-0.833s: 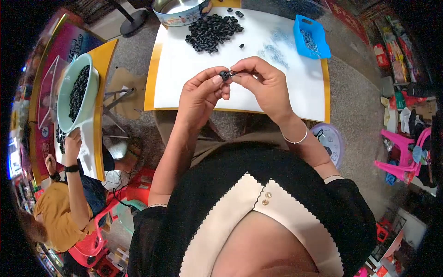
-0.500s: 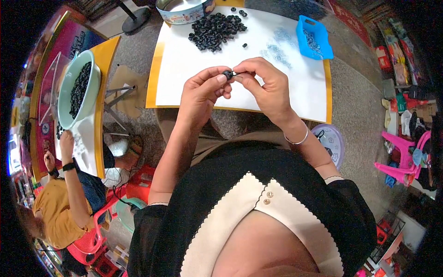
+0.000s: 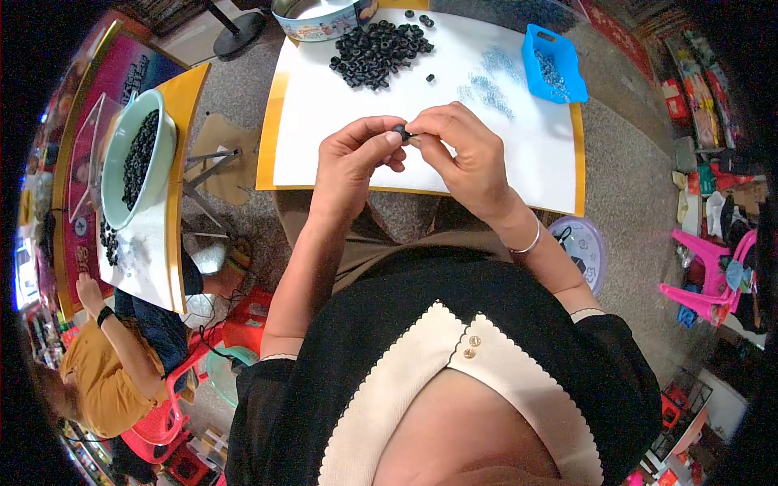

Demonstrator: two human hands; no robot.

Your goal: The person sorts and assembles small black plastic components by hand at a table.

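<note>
My left hand (image 3: 350, 155) is closed, pinching a small round black part (image 3: 401, 131) between thumb and forefinger. My right hand (image 3: 463, 150) meets it from the right, with thumb and forefinger pinched together around something thin that I cannot make out, right against the black part. Both hands are above the near half of a white-topped table (image 3: 340, 109). Beyond them lies a heap of black parts (image 3: 377, 55) of the same look, and a single black part (image 3: 430, 78) sits apart from it. Tiny clear or bluish pieces (image 3: 489, 87) are spread to the right of the heap.
A blue plastic basket (image 3: 559, 49) holding small pieces stands at the right; a round tin (image 3: 324, 24) is at the far left. On the left, a co-worker (image 3: 101, 373) sits by another table with a pale green basin (image 3: 166, 138) of black parts. A lilac tub (image 3: 596, 243) stands below my table.
My right fingertips have come slightly closer to the black part. The co-worker's hand has drawn back from the small pile beside the basin toward the body.
</note>
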